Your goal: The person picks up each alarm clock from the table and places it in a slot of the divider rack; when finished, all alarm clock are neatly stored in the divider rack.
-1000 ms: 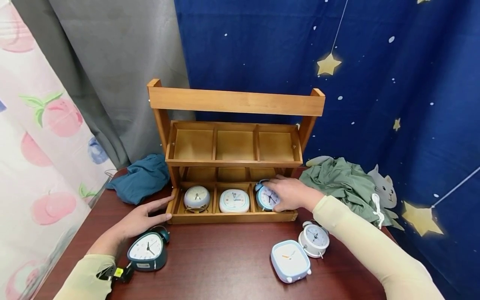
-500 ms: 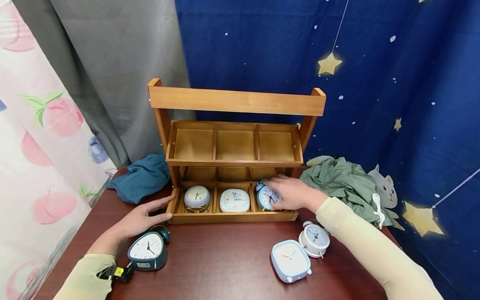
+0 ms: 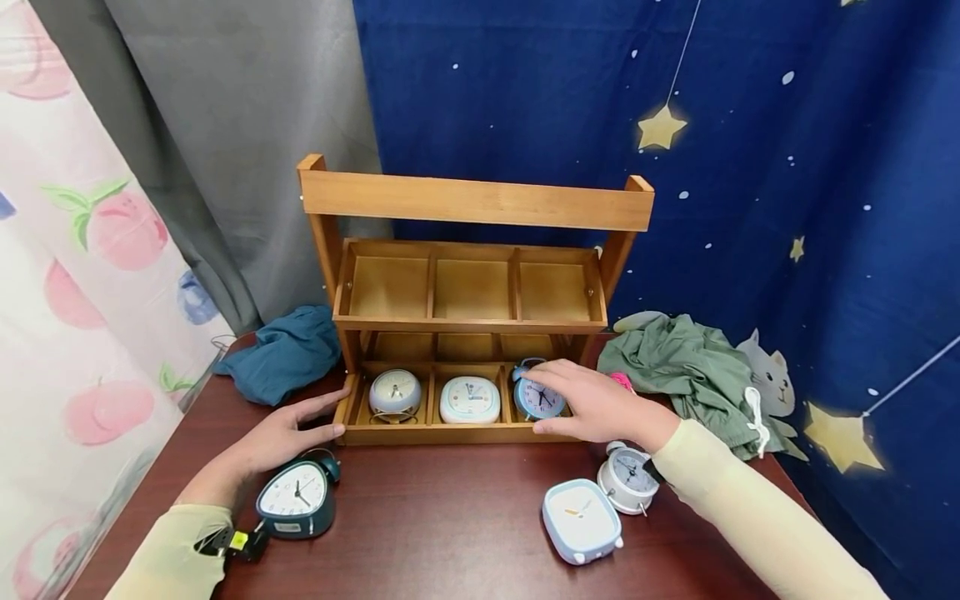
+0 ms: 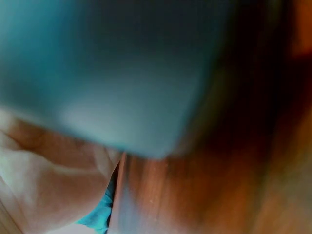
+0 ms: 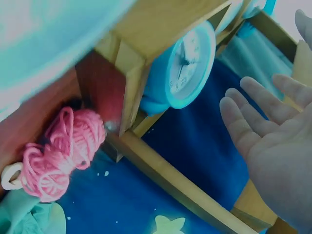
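My uncurled left hand (image 3: 281, 437) touches the left rack edge (image 3: 347, 412); my loose right hand (image 3: 600, 404) hovers just off the blue clock (image 3: 542, 402)

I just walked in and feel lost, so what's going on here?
A person's right hand is open beside the blue clock, not gripping it. That clock sits at the right end of the lower front tray of a wooden rack. The left hand touches the tray's left end. Two more clocks share the tray; three others are on the table.

A lane runs between the teal clock (image 3: 296, 500) and the square clock (image 3: 581, 522), blocked ahead by the wooden rack (image 3: 457, 436).
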`<action>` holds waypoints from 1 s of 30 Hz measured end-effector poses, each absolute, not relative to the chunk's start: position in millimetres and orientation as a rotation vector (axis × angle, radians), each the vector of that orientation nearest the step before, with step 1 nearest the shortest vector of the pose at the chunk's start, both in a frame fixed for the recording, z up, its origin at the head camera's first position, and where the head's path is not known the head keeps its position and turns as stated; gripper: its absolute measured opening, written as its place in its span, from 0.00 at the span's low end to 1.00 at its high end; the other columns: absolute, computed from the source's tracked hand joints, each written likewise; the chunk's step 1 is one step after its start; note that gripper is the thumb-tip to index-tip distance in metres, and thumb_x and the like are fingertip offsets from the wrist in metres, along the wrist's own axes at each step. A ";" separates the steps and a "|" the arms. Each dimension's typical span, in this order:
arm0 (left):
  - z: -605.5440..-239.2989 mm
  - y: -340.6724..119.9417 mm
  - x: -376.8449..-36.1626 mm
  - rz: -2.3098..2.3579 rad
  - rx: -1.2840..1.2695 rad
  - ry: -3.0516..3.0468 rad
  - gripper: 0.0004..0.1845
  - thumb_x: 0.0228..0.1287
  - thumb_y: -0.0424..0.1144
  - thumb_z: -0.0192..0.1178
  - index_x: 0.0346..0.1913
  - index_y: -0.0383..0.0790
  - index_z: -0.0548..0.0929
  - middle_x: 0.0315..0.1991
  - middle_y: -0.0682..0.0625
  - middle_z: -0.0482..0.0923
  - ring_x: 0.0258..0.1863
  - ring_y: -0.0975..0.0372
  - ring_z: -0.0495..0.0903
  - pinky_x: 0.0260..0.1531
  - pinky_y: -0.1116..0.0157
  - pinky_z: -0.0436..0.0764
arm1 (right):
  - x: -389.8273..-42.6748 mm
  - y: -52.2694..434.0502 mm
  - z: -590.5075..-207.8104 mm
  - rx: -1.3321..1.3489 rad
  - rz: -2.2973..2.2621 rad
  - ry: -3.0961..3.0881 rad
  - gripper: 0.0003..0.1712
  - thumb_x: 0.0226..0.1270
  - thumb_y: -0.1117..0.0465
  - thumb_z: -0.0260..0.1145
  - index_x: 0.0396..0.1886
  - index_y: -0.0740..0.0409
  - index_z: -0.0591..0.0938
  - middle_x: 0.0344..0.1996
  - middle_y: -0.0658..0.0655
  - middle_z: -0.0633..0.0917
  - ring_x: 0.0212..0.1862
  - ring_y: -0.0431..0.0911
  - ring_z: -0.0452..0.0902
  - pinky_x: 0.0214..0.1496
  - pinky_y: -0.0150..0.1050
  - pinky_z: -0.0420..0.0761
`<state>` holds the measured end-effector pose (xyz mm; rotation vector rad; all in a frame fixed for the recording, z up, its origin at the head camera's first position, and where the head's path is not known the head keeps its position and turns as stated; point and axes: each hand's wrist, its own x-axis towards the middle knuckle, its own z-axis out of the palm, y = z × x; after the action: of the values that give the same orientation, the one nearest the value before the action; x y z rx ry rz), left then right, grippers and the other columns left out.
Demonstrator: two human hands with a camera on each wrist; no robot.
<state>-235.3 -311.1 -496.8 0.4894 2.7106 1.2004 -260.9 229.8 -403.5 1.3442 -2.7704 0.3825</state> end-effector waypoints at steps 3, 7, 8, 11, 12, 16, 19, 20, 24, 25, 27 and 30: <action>-497.4 -312.2 -236.4 1.183 0.498 2.720 0.40 0.81 0.58 0.68 0.87 0.48 0.70 0.82 0.36 0.70 0.80 0.37 0.70 0.72 0.28 0.70 | -245.1 235.3 -403.1 1.406 0.445 -2.748 0.48 0.76 0.34 0.75 0.83 0.58 0.76 0.77 0.57 0.79 0.79 0.56 0.73 0.78 0.60 0.75; -498.3 -312.8 -237.0 1.184 0.489 2.719 0.40 0.80 0.59 0.67 0.87 0.49 0.70 0.82 0.37 0.70 0.80 0.37 0.69 0.73 0.29 0.69 | -226.3 243.5 -406.9 1.480 0.488 -2.763 0.49 0.75 0.32 0.74 0.84 0.55 0.75 0.78 0.55 0.78 0.79 0.54 0.72 0.79 0.60 0.74; -498.3 -312.7 -236.9 1.184 0.489 2.718 0.41 0.80 0.59 0.67 0.87 0.49 0.70 0.82 0.37 0.70 0.80 0.37 0.69 0.73 0.29 0.69 | -222.3 245.5 -408.5 1.497 0.482 -2.771 0.49 0.75 0.31 0.73 0.84 0.54 0.75 0.78 0.53 0.78 0.79 0.52 0.72 0.78 0.59 0.75; -497.8 -312.0 -236.5 1.190 0.490 2.711 0.40 0.80 0.59 0.68 0.87 0.49 0.70 0.82 0.37 0.70 0.80 0.37 0.69 0.72 0.29 0.70 | -211.5 251.3 -413.2 1.550 0.475 -2.806 0.50 0.74 0.29 0.73 0.85 0.50 0.73 0.79 0.50 0.77 0.79 0.48 0.72 0.77 0.55 0.76; -497.5 -311.8 -236.3 1.192 0.493 2.709 0.40 0.81 0.58 0.68 0.87 0.49 0.70 0.82 0.36 0.70 0.80 0.37 0.69 0.72 0.29 0.70 | -208.4 252.8 -414.7 1.572 0.471 -2.813 0.50 0.74 0.29 0.73 0.86 0.49 0.73 0.79 0.50 0.76 0.79 0.48 0.72 0.77 0.55 0.76; -497.4 -311.1 -235.9 1.192 0.493 2.708 0.40 0.80 0.57 0.68 0.87 0.49 0.70 0.82 0.37 0.71 0.80 0.38 0.70 0.72 0.29 0.70 | -197.8 258.2 -420.5 1.644 0.471 -2.860 0.54 0.71 0.26 0.73 0.86 0.49 0.72 0.78 0.48 0.76 0.77 0.45 0.73 0.77 0.51 0.77; -497.2 -310.9 -235.8 1.195 0.495 2.708 0.39 0.80 0.57 0.68 0.87 0.50 0.70 0.82 0.37 0.71 0.80 0.38 0.70 0.72 0.29 0.70 | -190.6 261.2 -425.5 1.648 0.479 -2.931 0.55 0.68 0.25 0.75 0.86 0.47 0.72 0.77 0.46 0.77 0.76 0.43 0.74 0.75 0.49 0.78; -497.0 -310.7 -235.8 1.195 0.493 2.708 0.39 0.80 0.57 0.68 0.87 0.50 0.70 0.82 0.37 0.71 0.80 0.38 0.70 0.72 0.29 0.70 | -188.1 262.2 -427.1 1.644 0.483 -2.954 0.56 0.67 0.25 0.75 0.86 0.46 0.72 0.76 0.45 0.78 0.75 0.43 0.74 0.75 0.49 0.78; -495.7 -309.9 -235.4 1.196 0.499 2.708 0.39 0.80 0.55 0.69 0.87 0.49 0.70 0.82 0.36 0.71 0.79 0.37 0.70 0.71 0.29 0.71 | -180.5 264.9 -432.0 1.659 0.499 -3.006 0.59 0.61 0.24 0.80 0.85 0.45 0.73 0.74 0.44 0.79 0.72 0.41 0.75 0.72 0.44 0.79; -495.9 -309.9 -235.4 1.196 0.499 2.709 0.39 0.80 0.55 0.69 0.87 0.50 0.70 0.82 0.36 0.71 0.79 0.37 0.71 0.71 0.29 0.71 | -179.1 265.6 -432.9 1.666 0.495 -3.006 0.60 0.59 0.24 0.81 0.85 0.45 0.74 0.73 0.44 0.79 0.71 0.40 0.75 0.71 0.43 0.80; -496.3 -310.2 -235.3 1.201 0.500 2.707 0.39 0.80 0.55 0.69 0.87 0.50 0.70 0.81 0.36 0.71 0.79 0.37 0.71 0.71 0.29 0.71 | -177.0 266.9 -433.7 1.677 0.470 -3.004 0.61 0.56 0.25 0.83 0.84 0.45 0.74 0.72 0.44 0.80 0.69 0.39 0.76 0.69 0.42 0.80; -496.9 -311.0 -235.3 1.210 0.503 2.702 0.39 0.81 0.55 0.69 0.87 0.50 0.70 0.81 0.36 0.71 0.79 0.37 0.71 0.71 0.29 0.71 | -174.4 268.7 -434.3 1.688 0.440 -3.006 0.62 0.53 0.26 0.86 0.84 0.46 0.75 0.70 0.43 0.80 0.68 0.39 0.76 0.68 0.41 0.80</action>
<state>-235.3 -311.0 -496.9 0.5029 2.7018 1.2103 -174.4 268.7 -434.3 1.6883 -3.0059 0.4402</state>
